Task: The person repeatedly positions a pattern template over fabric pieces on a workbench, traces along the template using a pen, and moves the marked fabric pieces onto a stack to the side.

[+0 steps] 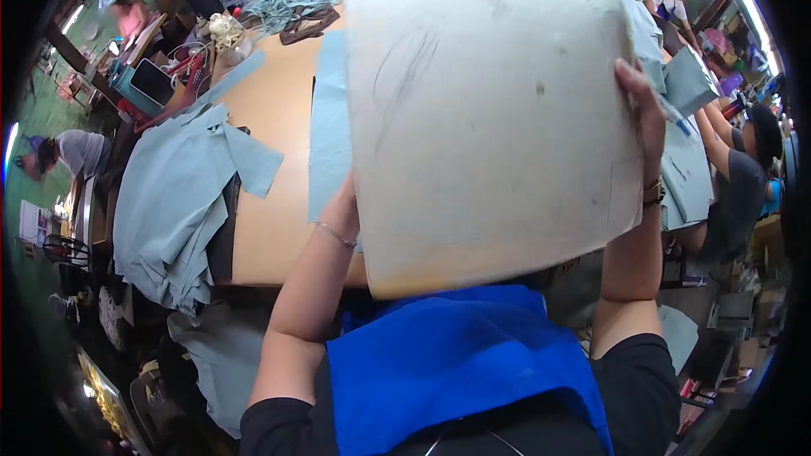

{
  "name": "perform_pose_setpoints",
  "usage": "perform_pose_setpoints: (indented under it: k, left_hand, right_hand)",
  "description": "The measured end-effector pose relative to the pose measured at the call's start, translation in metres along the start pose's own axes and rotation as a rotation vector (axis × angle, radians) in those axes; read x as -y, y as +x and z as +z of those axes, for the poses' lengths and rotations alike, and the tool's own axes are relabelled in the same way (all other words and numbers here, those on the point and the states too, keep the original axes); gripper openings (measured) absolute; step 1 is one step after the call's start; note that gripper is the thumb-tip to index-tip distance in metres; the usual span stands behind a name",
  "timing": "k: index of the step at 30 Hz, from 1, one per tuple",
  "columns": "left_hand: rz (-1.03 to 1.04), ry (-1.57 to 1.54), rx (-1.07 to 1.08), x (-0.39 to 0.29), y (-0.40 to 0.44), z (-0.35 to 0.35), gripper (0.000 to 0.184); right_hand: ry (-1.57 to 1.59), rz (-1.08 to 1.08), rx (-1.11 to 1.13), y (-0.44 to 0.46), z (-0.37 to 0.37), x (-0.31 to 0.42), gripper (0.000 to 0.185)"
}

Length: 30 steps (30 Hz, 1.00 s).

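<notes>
A large pale board [498, 127] with dark smudges is held up in front of me, tilted, above the tan table [279, 143]. My right hand [646, 114] grips its right edge, thumb on the front face and the other fingers behind it. At the left edge is my left hand [348, 203], its fingers hidden behind the board. A light blue fabric strip [329, 127] lies on the table just left of the board. Blue cloth [465, 363] covers my lap and chest.
Light blue fabric pieces [173, 203] hang over the table's left side. Tangled blue strips [291, 4] lie at the back. A tablet [153, 82] is at the left. A person in a dark shirt [739, 194] works at the right, arms extended; others are farther off.
</notes>
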<state>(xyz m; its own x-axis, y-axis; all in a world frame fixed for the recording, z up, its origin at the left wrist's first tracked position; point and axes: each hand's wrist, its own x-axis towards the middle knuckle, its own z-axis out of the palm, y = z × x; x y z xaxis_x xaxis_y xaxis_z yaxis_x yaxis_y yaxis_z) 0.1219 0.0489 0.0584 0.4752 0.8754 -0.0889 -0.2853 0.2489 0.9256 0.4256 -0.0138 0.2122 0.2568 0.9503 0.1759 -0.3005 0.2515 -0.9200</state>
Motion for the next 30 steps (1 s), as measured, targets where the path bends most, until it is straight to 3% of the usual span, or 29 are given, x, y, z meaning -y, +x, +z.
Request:
perform_pose_setpoints:
  k: [3,5,9,11,12,14,17,20,21,30]
  left_hand:
    - [-0.206,-0.336,0.029,0.03,0.017,-0.013,0.057]
    - [-0.207,-0.394,-0.021,0.041,0.018,-0.027,0.056]
    - [0.024,-0.114,-0.368,0.019,-0.012,-0.079,0.054]
    - [0.077,0.168,-0.543,0.013,-0.022,-0.09,0.052]
    - [0.05,0.252,-0.521,0.014,-0.025,-0.095,0.053]
    - [0.002,0.423,-0.475,0.016,-0.029,-0.101,0.053]
    - [-0.001,0.545,-0.486,0.028,-0.027,-0.119,0.054]
    - [-0.033,0.772,-0.508,0.02,-0.029,-0.121,0.053]
    - [-0.04,0.856,-0.519,0.017,-0.029,-0.119,0.053]
    - [-0.089,1.114,-0.587,0.004,-0.021,-0.11,0.059]
  right_hand:
    - [0.073,0.035,0.071,-0.005,-0.007,-0.016,0.049]
    - [0.062,0.064,0.12,-0.002,-0.028,-0.023,0.049]
    - [-0.079,0.135,0.103,0.002,-0.09,-0.051,0.049]
    - [-0.145,0.202,0.139,-0.004,-0.103,-0.061,0.049]
    - [-0.336,0.27,0.043,-0.005,-0.127,-0.084,0.05]
    - [-0.513,0.287,0.148,-0.008,-0.143,-0.121,0.052]
    - [-0.623,0.289,0.028,-0.015,-0.149,-0.15,0.056]
    - [-0.981,0.229,-0.064,-0.021,-0.153,-0.166,0.06]
    - [-0.785,0.268,-0.098,-0.024,-0.144,-0.164,0.066]
    - [-0.941,0.218,-0.126,-0.017,-0.145,-0.173,0.075]
